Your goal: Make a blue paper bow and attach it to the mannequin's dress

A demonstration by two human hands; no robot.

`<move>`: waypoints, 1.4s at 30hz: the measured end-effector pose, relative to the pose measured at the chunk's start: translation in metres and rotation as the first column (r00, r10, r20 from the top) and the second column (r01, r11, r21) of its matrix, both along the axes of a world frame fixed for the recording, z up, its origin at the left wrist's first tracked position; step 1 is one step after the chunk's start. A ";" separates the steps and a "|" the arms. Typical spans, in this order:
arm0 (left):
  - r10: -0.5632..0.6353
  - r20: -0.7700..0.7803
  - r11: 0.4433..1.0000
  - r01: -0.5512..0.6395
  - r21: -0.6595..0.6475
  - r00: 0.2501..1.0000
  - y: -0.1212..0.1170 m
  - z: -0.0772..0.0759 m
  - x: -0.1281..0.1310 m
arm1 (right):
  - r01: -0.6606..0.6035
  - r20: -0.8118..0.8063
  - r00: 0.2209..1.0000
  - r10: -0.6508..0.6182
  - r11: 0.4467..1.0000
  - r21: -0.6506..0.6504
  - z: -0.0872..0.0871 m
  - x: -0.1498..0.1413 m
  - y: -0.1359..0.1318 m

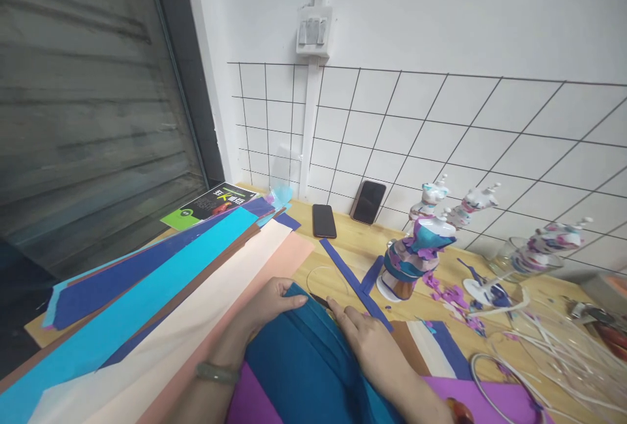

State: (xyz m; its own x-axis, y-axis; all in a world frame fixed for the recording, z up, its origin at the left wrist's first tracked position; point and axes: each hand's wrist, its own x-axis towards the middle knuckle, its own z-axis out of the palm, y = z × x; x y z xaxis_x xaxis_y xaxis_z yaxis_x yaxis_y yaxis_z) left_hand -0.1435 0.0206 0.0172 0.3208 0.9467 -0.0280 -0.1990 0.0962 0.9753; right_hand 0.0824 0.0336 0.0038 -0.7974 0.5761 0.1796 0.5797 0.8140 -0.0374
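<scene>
the left hand (268, 306) pinches the far edge of a teal sheet (294, 358) between its fingers; the right hand (365, 340) rests on it, fingers slightly parted, grip unclear. the sheet, creased and folded, lies near centre over purple material (252, 398). far right, a clear glass (510, 253) has indistinct contents.

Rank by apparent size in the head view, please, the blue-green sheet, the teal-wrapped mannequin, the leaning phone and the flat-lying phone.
1. Blue-green sheet, helped by being nearest the camera
2. Teal-wrapped mannequin
3. Leaning phone and flat-lying phone: too alike to rank surely
</scene>
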 end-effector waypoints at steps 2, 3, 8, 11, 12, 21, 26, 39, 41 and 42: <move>0.000 -0.005 1.000 0.000 0.000 1.000 0.000 0.000 0.000 | 0.007 -0.004 1.000 -0.007 1.000 -0.023 0.002 -0.001 -0.001; 0.001 -0.009 1.000 -0.001 0.000 1.000 0.000 -0.001 0.000 | 0.013 0.001 1.000 -0.013 0.999 -0.032 0.003 -0.001 -0.001; 0.004 -0.021 1.000 -0.004 -0.001 1.000 0.001 -0.004 -0.001 | 0.020 0.011 1.000 -0.020 1.000 -0.015 0.003 -0.002 -0.001; 0.005 -0.025 1.000 -0.005 -0.002 1.000 0.001 -0.005 -0.001 | 0.023 -0.012 1.000 -0.023 1.000 0.016 -0.001 -0.003 0.000; 0.006 -0.026 1.000 -0.006 -0.002 1.000 0.001 -0.005 -0.001 | 0.025 -0.014 1.000 -0.024 0.999 0.025 -0.002 -0.003 0.001; 0.014 -0.023 1.000 -0.013 0.014 1.000 0.001 0.000 0.001 | 0.011 0.016 1.000 -0.012 1.000 0.029 0.000 -0.011 0.004; 0.024 -0.029 1.000 -0.024 0.008 0.999 0.000 0.000 0.001 | 0.018 0.047 0.999 -0.018 1.000 -0.004 0.004 -0.014 0.002; 0.025 -0.029 1.000 -0.025 0.006 0.999 0.002 -0.003 0.001 | 0.046 0.007 0.999 -0.046 0.999 -0.003 0.005 -0.019 0.005; 0.023 -0.030 1.000 -0.023 0.003 0.999 0.002 -0.002 0.001 | 0.044 -0.007 0.999 -0.044 0.999 -0.013 0.005 -0.020 0.005; 0.023 -0.030 1.000 -0.023 0.002 0.999 0.002 -0.002 0.001 | 0.040 -0.012 0.999 -0.040 0.999 -0.017 0.005 -0.020 0.005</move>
